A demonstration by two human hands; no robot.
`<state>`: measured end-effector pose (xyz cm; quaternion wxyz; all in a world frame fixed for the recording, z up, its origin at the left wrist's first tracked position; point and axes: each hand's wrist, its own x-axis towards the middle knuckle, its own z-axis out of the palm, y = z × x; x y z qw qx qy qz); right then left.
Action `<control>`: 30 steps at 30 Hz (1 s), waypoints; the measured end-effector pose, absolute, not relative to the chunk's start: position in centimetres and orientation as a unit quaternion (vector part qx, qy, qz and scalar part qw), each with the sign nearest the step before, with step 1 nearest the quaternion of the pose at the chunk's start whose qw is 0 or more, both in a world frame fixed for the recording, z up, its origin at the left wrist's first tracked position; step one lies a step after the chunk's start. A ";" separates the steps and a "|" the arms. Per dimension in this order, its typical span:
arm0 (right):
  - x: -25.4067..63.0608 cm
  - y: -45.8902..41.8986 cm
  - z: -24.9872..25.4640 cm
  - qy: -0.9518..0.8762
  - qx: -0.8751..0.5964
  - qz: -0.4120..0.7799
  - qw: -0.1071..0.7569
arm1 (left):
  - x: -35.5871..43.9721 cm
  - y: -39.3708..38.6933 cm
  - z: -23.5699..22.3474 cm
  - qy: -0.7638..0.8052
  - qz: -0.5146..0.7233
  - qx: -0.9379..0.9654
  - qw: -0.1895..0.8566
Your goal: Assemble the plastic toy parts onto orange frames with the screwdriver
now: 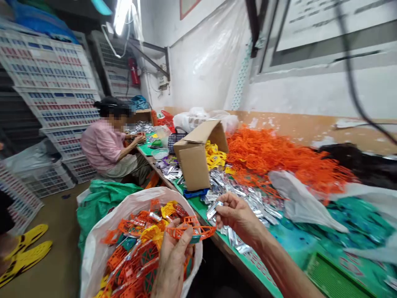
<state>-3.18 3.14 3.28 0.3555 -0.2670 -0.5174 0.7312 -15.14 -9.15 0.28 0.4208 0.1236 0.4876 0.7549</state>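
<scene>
My left hand (172, 260) rises out of a white sack (93, 252) and pinches an orange plastic lattice piece (194, 231). The sack is full of orange and yellow lattice pieces. My right hand (238, 217) holds a small silver foil-wrapped piece (214, 210) between thumb and fingers, close to the orange lattice piece but apart from it. Behind my right hand, a heap of silver foil pieces (245, 198) lies on the green-covered table (198, 217). Beyond it spreads a large orange lattice heap (279, 157).
An open cardboard box (195, 157) stands on the table beside yellow pieces (215, 155). Farther along, a seated co-worker in a pink shirt (104, 145) handles things at the table. White crates (49, 91) stand stacked against the left wall. A green sack (102, 203) lies beside the white one.
</scene>
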 end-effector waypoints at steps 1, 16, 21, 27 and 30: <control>-2.1 2.5 3.2 -0.497 -0.271 0.738 0.368 | -14.5 -8.8 0.3 0.487 0.749 0.142 0.426; 6.2 -1.8 0.7 -0.361 -0.322 0.731 0.481 | -7.0 -5.0 -2.3 0.472 0.701 0.262 0.466; 6.9 -1.8 0.1 -0.345 -0.327 0.733 0.487 | -6.9 -5.0 -2.6 0.435 0.706 0.259 0.495; 7.5 -1.9 0.5 -0.334 -0.338 0.729 0.492 | -7.1 -5.1 -2.8 0.402 0.715 0.253 0.513; 8.0 -2.0 1.2 -0.344 -0.354 0.733 0.468 | -7.1 -5.3 -2.8 0.370 0.720 0.261 0.525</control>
